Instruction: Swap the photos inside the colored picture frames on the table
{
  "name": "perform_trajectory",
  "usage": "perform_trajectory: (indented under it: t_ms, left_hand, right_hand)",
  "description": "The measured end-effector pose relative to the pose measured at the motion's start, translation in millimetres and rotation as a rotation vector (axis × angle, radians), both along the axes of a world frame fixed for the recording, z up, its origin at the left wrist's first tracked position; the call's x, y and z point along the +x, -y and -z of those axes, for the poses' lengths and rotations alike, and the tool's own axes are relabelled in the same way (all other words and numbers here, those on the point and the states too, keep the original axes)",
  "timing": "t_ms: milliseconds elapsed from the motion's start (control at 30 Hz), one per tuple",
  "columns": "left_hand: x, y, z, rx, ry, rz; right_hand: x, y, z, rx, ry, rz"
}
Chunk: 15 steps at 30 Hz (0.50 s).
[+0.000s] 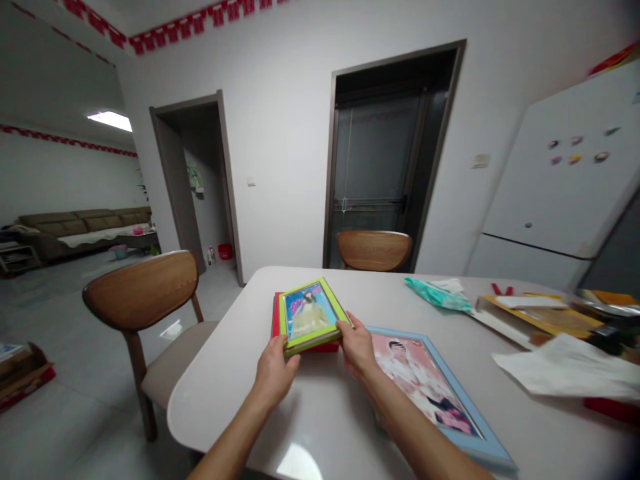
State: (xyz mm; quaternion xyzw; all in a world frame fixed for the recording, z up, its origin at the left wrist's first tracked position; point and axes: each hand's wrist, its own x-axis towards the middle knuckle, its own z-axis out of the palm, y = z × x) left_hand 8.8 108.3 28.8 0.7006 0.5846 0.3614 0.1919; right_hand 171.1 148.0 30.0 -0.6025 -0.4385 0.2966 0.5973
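Both my hands hold a small picture frame [313,315] with a lime-green border, tilted toward me above the table. Inside it is a photo of a figure in a pale dress on a blue background. My left hand [275,370] grips the lower left corner, thumb at the edge. At the lower right corner, my right hand [357,347] is closed on the same frame. Behind and partly under it shows a red object [275,313], mostly hidden. A larger light-blue picture frame [480,417] lies on the table, partly covered by my right forearm.
The white table [235,373] has rounded corners. On its right lie a teal packet [437,295], a yellow envelope [545,313], white paper [570,367] and red-handled tool [501,290]. Wooden chairs [145,290] stand left and beyond. A white refrigerator [560,193] is at right.
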Motion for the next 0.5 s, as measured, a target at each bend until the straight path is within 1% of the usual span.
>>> perform_trajectory:
  t_ms: [100,167,200,267,333,367,433,500]
  left_hand:
    - [5,13,-7.9,-0.038,0.09,0.058]
    - [10,25,-16.3,-0.058,0.192,0.135]
    - [12,32,-21.6,-0.065,0.292,0.18]
    - [14,47,-33.1,-0.09,0.58,0.274]
    - [12,63,-42.9,-0.149,0.885,0.343]
    - [9,71,-45.9,-0.186,0.991,0.357]
    - [2,85,-46.8,-0.271,1.125,0.357]
    - [-6,96,-41.3,-0.353,1.184,0.323]
  right_hand:
    - [-5,35,-19.3,0.094,-0.1,-0.044]
    - [-9,66,-31.8,0.225,-0.193,-0.124]
    - [-11,82,-36.6,0.259,-0.14,-0.144]
    - [-14,113,-41.8,0.373,0.115,-0.174]
    - [-18,137,-40.7,0.541,0.393,-0.266]
    - [-21,145,-38.0,0.636,0.507,-0.317]
    - [-26,156,-29.1,0.821,0.674,-0.391]
    - [-34,162,-17.0,0.942,0.783,-0.424]
